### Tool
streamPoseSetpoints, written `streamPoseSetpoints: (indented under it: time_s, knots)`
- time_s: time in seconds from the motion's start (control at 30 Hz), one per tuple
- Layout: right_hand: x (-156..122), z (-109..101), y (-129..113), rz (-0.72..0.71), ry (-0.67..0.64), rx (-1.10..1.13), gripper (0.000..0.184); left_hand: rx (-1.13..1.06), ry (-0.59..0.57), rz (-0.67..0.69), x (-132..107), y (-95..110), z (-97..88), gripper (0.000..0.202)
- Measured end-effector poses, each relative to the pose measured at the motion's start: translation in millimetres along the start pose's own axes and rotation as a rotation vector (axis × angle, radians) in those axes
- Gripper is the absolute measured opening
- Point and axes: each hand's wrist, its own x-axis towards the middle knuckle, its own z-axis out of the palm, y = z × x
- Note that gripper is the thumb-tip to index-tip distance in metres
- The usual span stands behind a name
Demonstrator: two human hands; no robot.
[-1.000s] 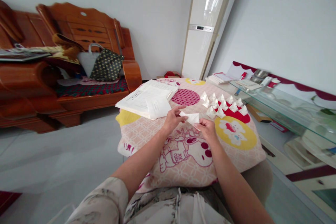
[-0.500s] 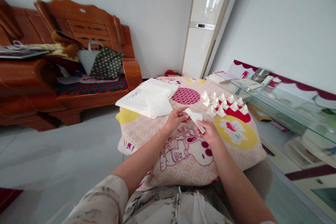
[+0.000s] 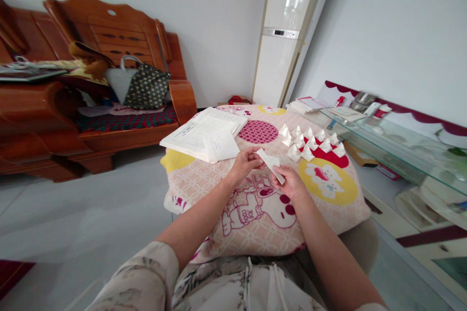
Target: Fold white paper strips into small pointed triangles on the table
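A piece of folded white paper [image 3: 270,163] is held between my two hands above the patterned cloth [image 3: 251,238]. My left hand [image 3: 247,162] pinches its upper left end with thumb and fingers. The lower right end is gripped by my right hand [image 3: 290,181]. Several small folded paper pieces with pointed tops [image 3: 312,143] stand in rows on the cloth, beyond my right hand. To the left lies a stack of printed paper sheets [image 3: 193,135], with a smaller piece of white paper [image 3: 221,146] on top of it.
A wooden sofa [image 3: 120,43] with a dark patterned bag [image 3: 148,86] stands at the left. On the right is a glass-topped cabinet [image 3: 397,141] carrying several items. A tall white air conditioner [image 3: 279,58] stands in the corner.
Both hands keep their hold on the folded paper, which has barely shifted. The view has moved very slightly.
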Motion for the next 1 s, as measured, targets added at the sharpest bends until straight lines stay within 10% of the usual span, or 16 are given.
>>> streamPoseSetpoints:
  time_s: [0.4, 1.0]
  knots:
    - [-1.3, 7.5, 2.9, -0.031, 0.114, -0.097, 0.031, 0.045, 0.041, -0.02, 0.0, -2.2, 0.2, 0.041]
    - [8.2, 7.2, 21.9, -0.53, 0.376, -0.688, 0.041, 0.131, 0.078, 0.018, 1.5, -1.9, 3.3, 0.035]
